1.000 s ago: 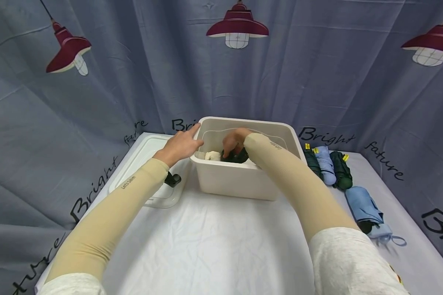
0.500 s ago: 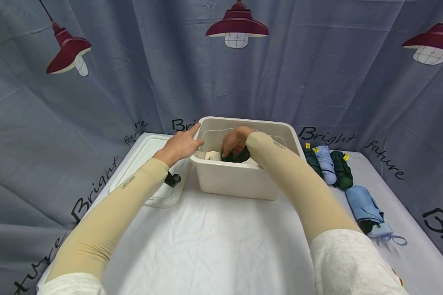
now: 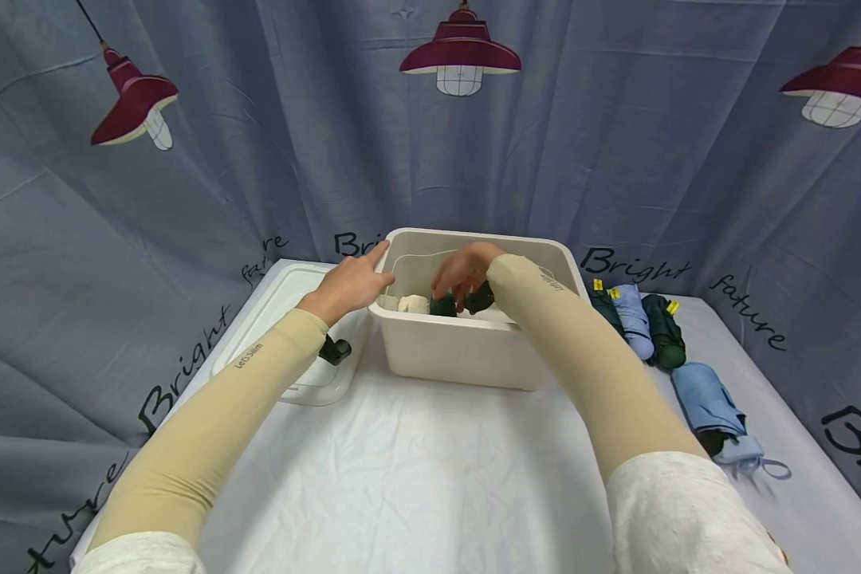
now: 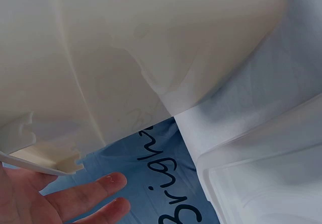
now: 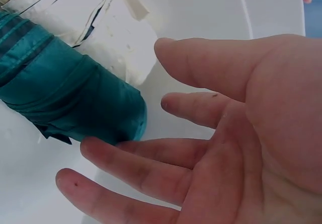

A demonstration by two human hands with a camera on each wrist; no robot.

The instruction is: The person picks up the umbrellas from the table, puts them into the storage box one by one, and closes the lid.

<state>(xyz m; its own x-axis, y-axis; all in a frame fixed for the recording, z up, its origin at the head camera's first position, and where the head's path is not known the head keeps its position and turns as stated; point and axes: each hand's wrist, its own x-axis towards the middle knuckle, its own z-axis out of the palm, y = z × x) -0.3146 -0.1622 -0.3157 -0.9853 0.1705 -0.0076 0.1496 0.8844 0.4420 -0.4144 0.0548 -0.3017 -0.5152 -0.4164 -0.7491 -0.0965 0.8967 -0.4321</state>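
In the head view my left hand [image 3: 351, 283] rests at the left rim of an off-white storage box [image 3: 459, 351], its index finger stretched along the edge. The left wrist view shows its fingers [image 4: 85, 196] extended outside the wall. My right hand [image 3: 469, 269] is inside the box, over a dark green folded umbrella [image 3: 442, 304]. Seen from the right wrist, the umbrella [image 5: 75, 93] lies on the box floor, with the spread fingers near its end and none curled round it. A cream-white bundle [image 3: 413, 304] lies to its left in the box.
The white box lid [image 3: 297, 281] lies left of the box. On the right are two dark green folded umbrellas [image 3: 663, 331], a light blue one [image 3: 631, 319] between them, and another blue one [image 3: 706, 399] nearer me. A grey-blue curtain [image 3: 316, 143] hangs behind.
My right hand has let go of the dark green umbrella and risen slightly to the right, its fingers spreading. The umbrella shows more plainly. My left hand has stayed at the rim.
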